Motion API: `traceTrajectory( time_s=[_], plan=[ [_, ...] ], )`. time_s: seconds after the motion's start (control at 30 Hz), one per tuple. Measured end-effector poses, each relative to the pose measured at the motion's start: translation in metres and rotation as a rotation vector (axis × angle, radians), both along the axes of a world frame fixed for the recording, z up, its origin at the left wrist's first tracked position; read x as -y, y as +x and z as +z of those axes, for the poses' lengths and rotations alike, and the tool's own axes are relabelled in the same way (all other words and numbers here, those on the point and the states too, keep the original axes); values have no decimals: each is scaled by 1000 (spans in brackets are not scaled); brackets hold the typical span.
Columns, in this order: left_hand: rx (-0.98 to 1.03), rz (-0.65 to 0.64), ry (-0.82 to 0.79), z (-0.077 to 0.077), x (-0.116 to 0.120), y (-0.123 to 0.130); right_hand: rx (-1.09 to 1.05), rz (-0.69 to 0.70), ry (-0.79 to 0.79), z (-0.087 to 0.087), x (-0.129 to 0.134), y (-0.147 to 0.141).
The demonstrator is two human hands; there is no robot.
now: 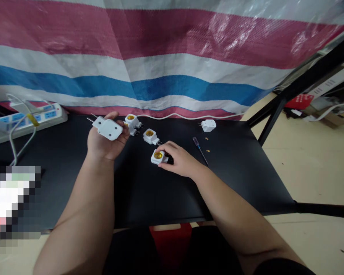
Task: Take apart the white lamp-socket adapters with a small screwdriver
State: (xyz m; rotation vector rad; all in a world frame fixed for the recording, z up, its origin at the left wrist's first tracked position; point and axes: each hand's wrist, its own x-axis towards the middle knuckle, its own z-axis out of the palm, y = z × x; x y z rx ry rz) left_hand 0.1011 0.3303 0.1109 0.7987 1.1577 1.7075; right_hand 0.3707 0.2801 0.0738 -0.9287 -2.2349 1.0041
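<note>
Far left on the tabletop we see a power strip, then our left grip clamped on a white plug adapter, screwed side showing. Next sit paired white sockets, a single white socket, and a gold-lined socket pinched by our right grip. Beyond, we have a screwdriver, small brass pieces and a white plug.

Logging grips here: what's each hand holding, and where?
Left hand: a white plug adapter, cradled from beneath. Right hand: a white gold-lined socket, gripped by its opposite edges.
</note>
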Motion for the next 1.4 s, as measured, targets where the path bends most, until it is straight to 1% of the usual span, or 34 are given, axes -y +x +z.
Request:
traceTrajectory(
  time_s=[0.07,0.1,0.13,0.17,0.23,0.27,0.33,0.4,0.47,0.53,0.6,0.8,0.93,1.03,1.17,1.3,1.37,1.4],
  plan=[
    [41,25,-44,-2,0,0,3,-1,7,-1,0,0],
    [23,73,-72,-4,0,-1,4,1,8,-1,0,0],
    [-71,160,-83,-6,1,-1,3,2,11,-1,0,-1],
    [-216,253,-93,-8,2,-2,4,5,12,-1,0,-1],
    [-494,346,-107,-13,6,-6,9,8,25,-2,0,-3],
    [-597,366,-125,-15,9,-8,14,5,37,-2,1,-4],
    [-762,324,-214,-17,12,-13,24,-5,73,-3,1,-6],
    [-880,292,-301,-18,14,-17,39,-10,107,-6,1,-9],
    [-968,254,-357,-19,13,-21,61,-4,131,-8,0,-11],
    [-1034,169,-404,-22,10,-25,80,9,151,-11,0,-11],
    [-1070,121,-415,-26,8,-28,95,17,168,-12,-1,-11],
    [-1137,159,-311,-34,4,-31,77,31,117,-7,0,-9],
    [-1219,104,-277,-34,4,-26,37,27,91,-7,1,-8],
    [-1272,113,-296,-33,5,-20,34,24,97,-8,0,-8],
    [-1233,178,-366,-31,4,-15,38,18,97,-8,0,-8],
    [-1185,247,-369,-29,3,-15,31,10,70,-7,1,-8],
    [-1095,303,-339,-27,2,-15,24,3,60,-7,1,-8],
    [-1009,331,-314,-26,1,-14,24,0,54,-7,1,-8]
  ],
)
